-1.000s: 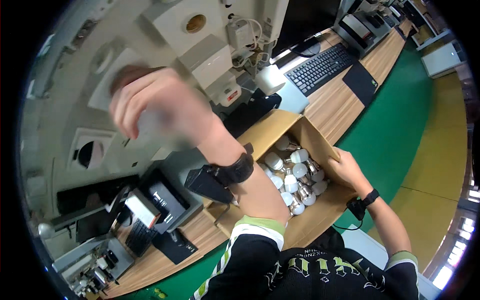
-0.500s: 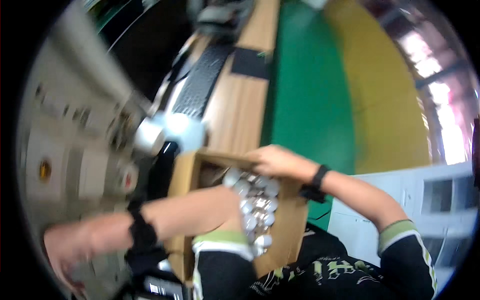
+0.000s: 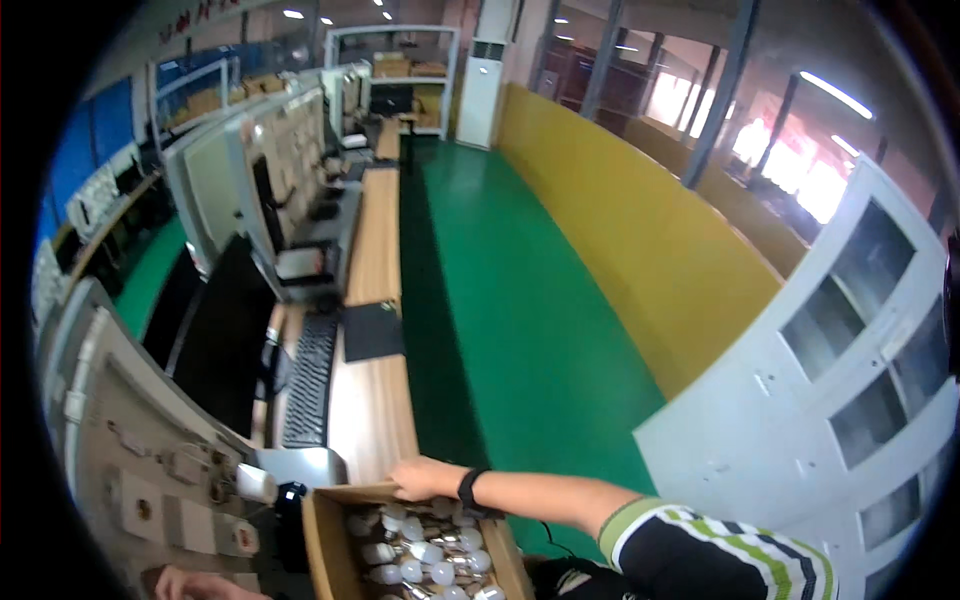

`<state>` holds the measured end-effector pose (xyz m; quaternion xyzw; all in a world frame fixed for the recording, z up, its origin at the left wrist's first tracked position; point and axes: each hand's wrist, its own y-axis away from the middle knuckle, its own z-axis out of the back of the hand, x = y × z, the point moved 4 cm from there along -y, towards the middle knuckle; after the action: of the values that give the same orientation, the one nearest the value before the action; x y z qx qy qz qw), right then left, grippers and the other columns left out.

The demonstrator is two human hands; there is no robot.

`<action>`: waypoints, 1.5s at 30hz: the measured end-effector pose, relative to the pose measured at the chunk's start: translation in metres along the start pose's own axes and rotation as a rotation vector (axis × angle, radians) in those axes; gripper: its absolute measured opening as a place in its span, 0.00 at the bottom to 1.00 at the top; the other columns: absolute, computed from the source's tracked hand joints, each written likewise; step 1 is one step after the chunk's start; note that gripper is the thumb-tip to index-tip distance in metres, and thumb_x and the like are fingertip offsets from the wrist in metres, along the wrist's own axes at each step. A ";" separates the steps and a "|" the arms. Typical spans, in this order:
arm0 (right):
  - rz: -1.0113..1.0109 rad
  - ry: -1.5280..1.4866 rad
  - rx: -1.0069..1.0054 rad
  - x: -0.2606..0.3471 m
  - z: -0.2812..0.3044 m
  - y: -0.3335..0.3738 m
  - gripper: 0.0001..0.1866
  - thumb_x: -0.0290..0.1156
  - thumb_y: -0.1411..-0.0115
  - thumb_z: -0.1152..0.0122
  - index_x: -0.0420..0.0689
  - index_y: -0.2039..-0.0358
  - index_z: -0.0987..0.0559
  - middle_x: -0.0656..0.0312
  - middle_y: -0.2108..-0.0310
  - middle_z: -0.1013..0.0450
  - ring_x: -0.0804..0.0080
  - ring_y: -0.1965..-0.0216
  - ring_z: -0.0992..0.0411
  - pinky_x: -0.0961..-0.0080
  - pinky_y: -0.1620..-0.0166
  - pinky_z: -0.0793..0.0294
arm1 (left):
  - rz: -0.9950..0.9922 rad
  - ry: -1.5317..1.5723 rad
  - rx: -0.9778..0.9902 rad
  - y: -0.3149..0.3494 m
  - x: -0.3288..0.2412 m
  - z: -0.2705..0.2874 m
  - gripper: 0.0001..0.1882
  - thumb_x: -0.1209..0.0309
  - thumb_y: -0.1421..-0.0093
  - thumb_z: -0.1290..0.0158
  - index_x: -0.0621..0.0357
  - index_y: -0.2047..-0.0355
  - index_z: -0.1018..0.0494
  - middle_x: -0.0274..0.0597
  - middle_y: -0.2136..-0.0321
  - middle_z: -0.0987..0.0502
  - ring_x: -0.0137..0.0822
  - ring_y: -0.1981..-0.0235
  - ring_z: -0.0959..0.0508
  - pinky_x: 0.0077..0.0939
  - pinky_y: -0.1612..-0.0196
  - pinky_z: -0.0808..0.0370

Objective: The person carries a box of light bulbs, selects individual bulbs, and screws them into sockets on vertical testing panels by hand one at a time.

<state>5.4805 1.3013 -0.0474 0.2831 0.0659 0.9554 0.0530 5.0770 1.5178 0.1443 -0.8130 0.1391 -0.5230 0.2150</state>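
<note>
A cardboard box (image 3: 318, 545) full of light bulbs (image 3: 425, 552) with white domes and metal bases stands at the bottom of the view. My right hand (image 3: 425, 480) is closed over the box's far rim, near its right corner. My left hand (image 3: 190, 584) is low at the left, apart from the box and near the panel with mounted fittings. The lower edge cuts that hand off, so its grip is hidden.
A wooden desk (image 3: 375, 425) runs ahead with a black keyboard (image 3: 310, 380), a dark mat (image 3: 372, 332) and a black monitor (image 3: 225, 335). The upright panel (image 3: 95, 450) at left carries a white lamp (image 3: 257, 484). White cabinets (image 3: 740, 450) stand right of the green floor (image 3: 530, 300).
The view has tilted up, showing more of the room and putting the box lower. My left forearm no longer crosses the box in view. My right hand stays on the rim.
</note>
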 end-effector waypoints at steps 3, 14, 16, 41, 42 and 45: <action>-0.023 0.008 -0.029 -0.002 -0.001 0.004 0.14 0.34 0.47 0.45 0.37 0.66 0.21 0.42 0.69 0.24 0.43 0.65 0.25 0.53 0.60 0.25 | -0.069 -0.462 -0.309 0.005 -0.030 -0.002 0.10 0.68 0.40 0.50 0.62 0.70 0.25 0.47 0.79 0.23 0.44 0.77 0.22 0.39 0.72 0.23; 0.079 -0.139 -0.248 -0.007 0.012 0.028 0.11 0.33 0.52 0.43 0.39 0.76 0.18 0.46 0.74 0.23 0.48 0.70 0.22 0.54 0.67 0.23 | 0.411 -1.996 -1.132 -0.035 0.022 -0.069 0.11 0.67 0.40 0.50 0.64 0.67 0.26 0.50 0.78 0.23 0.48 0.76 0.22 0.41 0.71 0.24; 0.101 -0.157 -0.296 -0.009 0.017 0.039 0.11 0.32 0.52 0.44 0.39 0.75 0.18 0.46 0.74 0.22 0.48 0.70 0.22 0.55 0.68 0.22 | 0.475 -2.078 -1.221 -0.031 0.029 -0.071 0.12 0.67 0.41 0.50 0.65 0.67 0.26 0.50 0.78 0.23 0.49 0.76 0.22 0.41 0.71 0.24; 0.079 0.081 -0.081 0.036 0.025 0.014 0.17 0.39 0.44 0.48 0.38 0.65 0.21 0.40 0.67 0.24 0.44 0.63 0.25 0.54 0.58 0.26 | -0.398 -1.281 -0.613 0.038 0.021 -0.027 0.08 0.67 0.40 0.48 0.58 0.66 0.32 0.37 0.77 0.30 0.32 0.77 0.28 0.22 0.81 0.28; 0.018 0.110 0.018 0.040 0.029 0.013 0.18 0.41 0.44 0.48 0.37 0.65 0.21 0.40 0.66 0.24 0.43 0.62 0.25 0.55 0.58 0.26 | -0.347 -1.079 -0.555 0.035 0.017 -0.023 0.09 0.67 0.40 0.48 0.59 0.65 0.32 0.37 0.77 0.31 0.31 0.77 0.28 0.22 0.80 0.29; -0.019 0.095 0.066 0.029 0.022 0.010 0.20 0.40 0.43 0.48 0.36 0.60 0.23 0.41 0.64 0.24 0.43 0.60 0.26 0.56 0.56 0.26 | -0.198 -0.669 -0.406 0.034 0.026 -0.005 0.11 0.67 0.40 0.48 0.59 0.62 0.34 0.36 0.78 0.33 0.30 0.77 0.30 0.24 0.77 0.31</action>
<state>5.4680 1.2979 -0.0124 0.2384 0.1024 0.9645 0.0493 5.0826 1.4753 0.1498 -0.9737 0.0829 -0.2098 0.0319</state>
